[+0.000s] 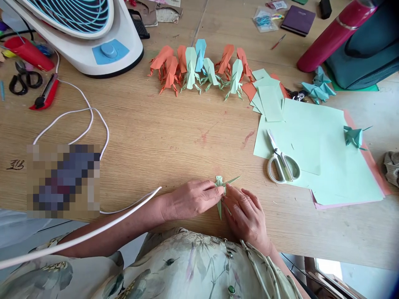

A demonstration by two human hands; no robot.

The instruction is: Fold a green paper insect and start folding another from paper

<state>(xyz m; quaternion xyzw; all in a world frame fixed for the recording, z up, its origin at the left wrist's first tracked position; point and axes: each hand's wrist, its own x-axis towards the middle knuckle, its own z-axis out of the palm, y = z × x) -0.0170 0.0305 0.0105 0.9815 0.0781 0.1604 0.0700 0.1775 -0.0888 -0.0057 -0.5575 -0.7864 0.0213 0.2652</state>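
Observation:
A small pale green folded paper figure (222, 185) lies on the wooden table (174, 133) near its front edge. My left hand (190, 198) pinches the figure from the left with thumb and forefinger. My right hand (246, 214) presses it from the right, its fingers closed together on the paper. Thin points of the figure stick out above and below my fingers. The rest of it is hidden under my hands.
A row of several orange, green and blue paper figures (199, 66) stands at the back. White-handled scissors (282, 160) lie on green paper sheets (330, 166) at right. A white fan base (102, 45), white cable (84, 112), red utility knife (46, 93) and black scissors (23, 79) lie at left.

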